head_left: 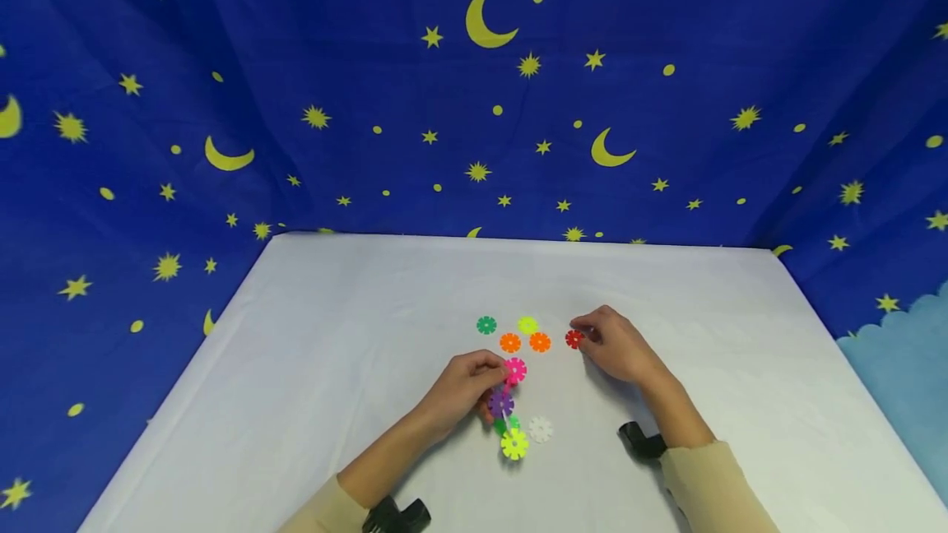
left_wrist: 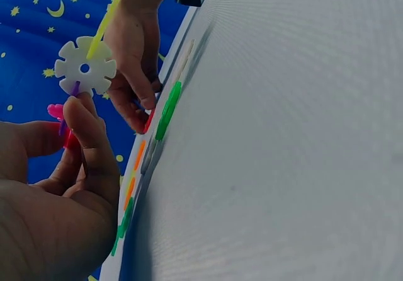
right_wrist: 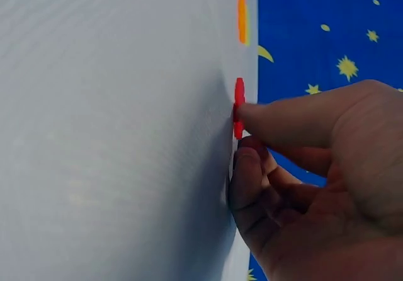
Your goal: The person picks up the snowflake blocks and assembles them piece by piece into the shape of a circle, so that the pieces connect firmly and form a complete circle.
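My left hand [head_left: 462,391] grips a chain of slotted plastic discs by its pink disc [head_left: 516,370], above the table. Joined on from there are a purple disc [head_left: 500,403], a white disc [left_wrist: 70,67] and a yellow disc [head_left: 514,444]. In the left wrist view the white disc faces the camera and the yellow one [left_wrist: 102,29] shows edge-on. Farther right, my right hand [head_left: 613,344] pinches a red disc [head_left: 573,340] at its edge, low over the table. Its thumb lies on the disc [right_wrist: 239,89] in the right wrist view, other fingers curled beside it.
Loose discs lie on the white table [head_left: 333,311]: a dark green one [head_left: 485,325], a yellow one [head_left: 527,325] and two orange ones [head_left: 510,342] behind the left hand. A white disc [head_left: 541,429] and green [left_wrist: 168,111] lie near the chain. A starry blue cloth hangs behind.
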Motion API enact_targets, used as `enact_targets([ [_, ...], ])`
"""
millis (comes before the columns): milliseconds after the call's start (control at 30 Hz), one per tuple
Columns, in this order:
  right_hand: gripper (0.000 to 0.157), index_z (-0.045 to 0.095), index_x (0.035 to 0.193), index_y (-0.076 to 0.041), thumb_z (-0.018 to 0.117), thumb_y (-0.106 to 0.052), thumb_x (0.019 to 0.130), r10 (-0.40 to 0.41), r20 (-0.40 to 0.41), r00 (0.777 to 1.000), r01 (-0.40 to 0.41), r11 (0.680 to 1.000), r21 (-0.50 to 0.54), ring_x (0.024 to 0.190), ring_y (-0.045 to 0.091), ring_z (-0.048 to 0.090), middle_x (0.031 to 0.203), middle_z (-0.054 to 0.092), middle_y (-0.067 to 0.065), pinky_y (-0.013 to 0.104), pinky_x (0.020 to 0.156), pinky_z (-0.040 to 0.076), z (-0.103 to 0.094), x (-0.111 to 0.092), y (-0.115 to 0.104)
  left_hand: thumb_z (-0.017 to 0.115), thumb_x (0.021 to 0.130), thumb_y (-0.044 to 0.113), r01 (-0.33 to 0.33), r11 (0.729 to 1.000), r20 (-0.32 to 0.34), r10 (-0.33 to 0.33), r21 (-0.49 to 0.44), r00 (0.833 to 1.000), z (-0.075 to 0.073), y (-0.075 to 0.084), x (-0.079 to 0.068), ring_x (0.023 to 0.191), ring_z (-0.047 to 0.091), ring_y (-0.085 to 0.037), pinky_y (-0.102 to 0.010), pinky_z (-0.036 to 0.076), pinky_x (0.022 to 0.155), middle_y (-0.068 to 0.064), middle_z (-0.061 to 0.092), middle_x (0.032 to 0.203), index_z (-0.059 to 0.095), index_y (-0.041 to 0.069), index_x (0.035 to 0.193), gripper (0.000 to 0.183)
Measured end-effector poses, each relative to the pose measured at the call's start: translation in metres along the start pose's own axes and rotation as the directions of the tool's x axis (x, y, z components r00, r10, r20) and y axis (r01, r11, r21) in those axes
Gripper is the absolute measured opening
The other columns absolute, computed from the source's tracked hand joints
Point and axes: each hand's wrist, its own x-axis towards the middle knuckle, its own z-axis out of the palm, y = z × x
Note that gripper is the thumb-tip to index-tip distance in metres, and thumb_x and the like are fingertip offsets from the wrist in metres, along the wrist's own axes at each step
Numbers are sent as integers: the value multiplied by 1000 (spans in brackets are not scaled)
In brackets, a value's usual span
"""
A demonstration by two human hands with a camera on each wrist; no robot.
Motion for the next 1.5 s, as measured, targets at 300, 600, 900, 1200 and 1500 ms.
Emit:
enact_targets([
  [300,19,61,98,-10,68,0,83,12,53,999,-16,997,82,74,18,52,84,58,-1,34,67,46,1,-6,6,61,95,20,-18,1000,-2,18,6,1000,2,-4,1,50,51,-15,-26,51,47,-6,62,75,65,2,100,19],
  [600,15,64,99,-13,70,-8,87,-66,92,994,31,938,346,74,21,60,87,64,1,32,63,55,3,-8,-3,60,96,19,-31,999,17,30,23,999,3,-3,-1,54,52,-16,-29,53,48,-7,59,76,63,1,100,19],
  [900,11,62,93,-11,67,-3,88,-189,138,972,109,888,447,74,21,61,88,67,5,31,65,54,4,-13,-21,62,95,20,-19,1000,-13,19,11,1000,3,-1,0,51,51,-15,-28,52,46,-6,60,73,65,1,98,19],
  [1200,12,61,94,-4,63,5,87,-216,172,961,102,857,505,77,29,61,92,67,12,30,67,54,6,-15,-35,62,95,20,-6,1000,-25,7,28,1000,2,1,0,53,51,-15,-26,51,46,-6,61,74,65,2,98,19],
  [1500,14,67,93,-13,66,-1,87,-259,173,950,135,843,521,76,23,62,90,68,8,32,67,54,5,-16,-39,62,95,21,-1,1000,-19,2,24,1000,2,3,0,53,51,-14,-25,51,46,-7,61,74,65,1,97,20],
])
